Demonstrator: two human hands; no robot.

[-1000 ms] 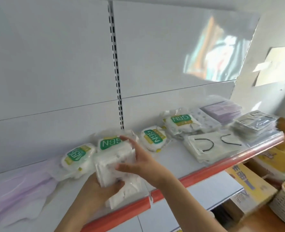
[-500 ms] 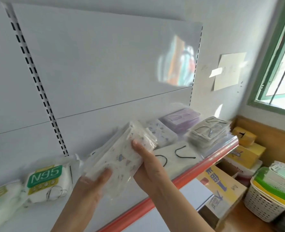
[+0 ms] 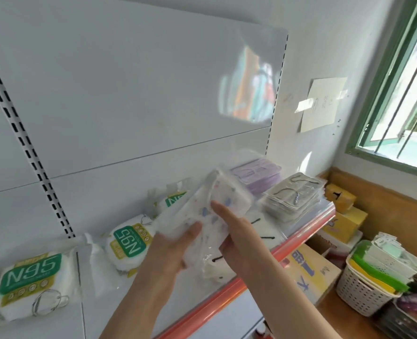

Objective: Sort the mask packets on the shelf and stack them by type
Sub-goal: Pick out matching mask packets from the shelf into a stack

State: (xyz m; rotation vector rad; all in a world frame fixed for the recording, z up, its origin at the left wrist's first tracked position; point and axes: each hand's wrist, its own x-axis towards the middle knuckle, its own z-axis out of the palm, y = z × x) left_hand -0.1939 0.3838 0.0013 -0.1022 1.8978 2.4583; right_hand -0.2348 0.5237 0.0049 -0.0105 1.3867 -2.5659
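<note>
While my left hand [image 3: 170,250] and right hand [image 3: 236,238] both grip the slippery clear-plastic packets of white patterned masks [image 3: 202,221] above the white shelf [image 3: 56,321], near its red edge, the loose bundle could fan apart and slide off.
</note>
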